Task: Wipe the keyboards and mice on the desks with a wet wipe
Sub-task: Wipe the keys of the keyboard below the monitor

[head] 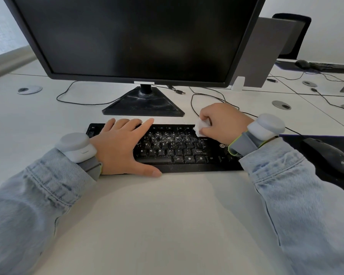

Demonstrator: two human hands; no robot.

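Black keyboard (173, 149) (white-flecked), crumpled wipe (202, 127), black mouse (328, 155).
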